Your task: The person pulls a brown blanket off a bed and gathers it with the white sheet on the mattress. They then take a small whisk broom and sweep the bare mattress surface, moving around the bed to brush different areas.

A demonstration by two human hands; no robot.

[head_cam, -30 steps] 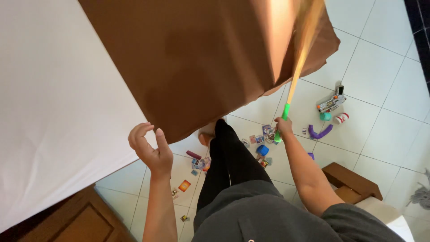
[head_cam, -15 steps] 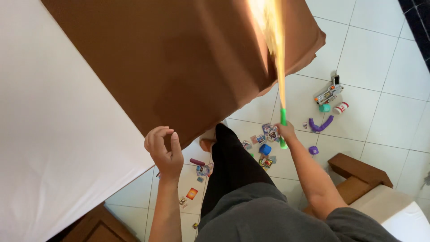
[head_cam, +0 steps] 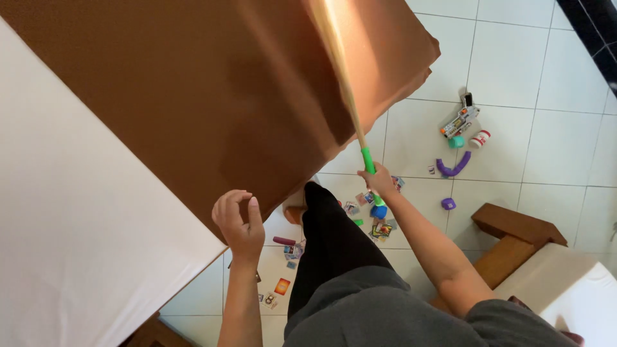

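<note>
My right hand (head_cam: pixel 379 181) grips the green handle of a long yellow brush or duster (head_cam: pixel 339 77) whose blurred head lies across a brown sheet (head_cam: pixel 212 96) draped over a bed. My left hand (head_cam: pixel 239 220) hovers at the sheet's hanging edge with fingers curled, holding nothing that I can see. A white mattress (head_cam: pixel 71 212) lies bare on the left beside the sheet.
Small toys and cards (head_cam: pixel 373 218) litter the white tiled floor (head_cam: pixel 553 115) by my feet. A toy gun (head_cam: pixel 457 121), a purple curved piece (head_cam: pixel 454 168) and a small cup (head_cam: pixel 479 139) lie further right. A wooden chair with a white cushion (head_cam: pixel 540 257) stands at the right.
The brush has swung leftward across the brown sheet. My left hand has shifted right along the sheet's edge, and the view has tilted.
</note>
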